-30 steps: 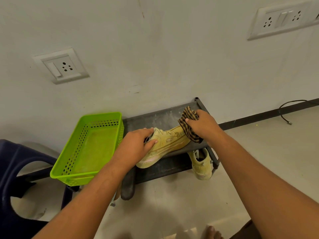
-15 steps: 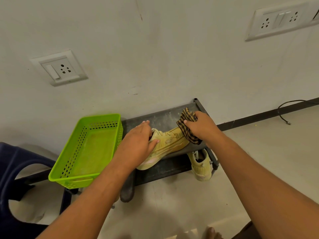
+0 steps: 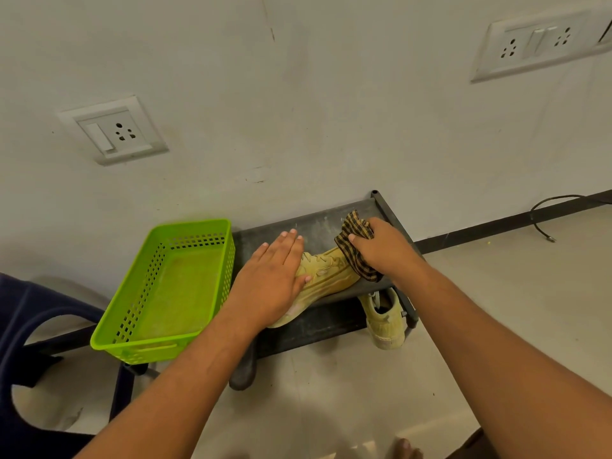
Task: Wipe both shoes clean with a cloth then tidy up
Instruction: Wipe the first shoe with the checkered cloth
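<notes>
A yellow shoe (image 3: 328, 273) lies on the top shelf of a dark shoe rack (image 3: 318, 223) against the wall. My left hand (image 3: 271, 279) lies flat over its front part with the fingers straight. My right hand (image 3: 381, 250) grips a brown striped cloth (image 3: 356, 241) bunched against the heel end of that shoe. A second yellow shoe (image 3: 385, 321) stands under the top shelf at the rack's right end, partly hidden by the shelf.
A lime green plastic basket (image 3: 132, 313) sits left of the rack, beside a dark blue chair (image 3: 23, 326). Wall sockets (image 3: 112, 130) are above. A loose black cable (image 3: 546, 213) lies on the floor at the right. My bare toes (image 3: 405, 450) show at the bottom.
My left hand has let go of the shoe's collar, straightened its fingers and now lies flat over the shoe's front. My right hand with the cloth stays at the heel.
</notes>
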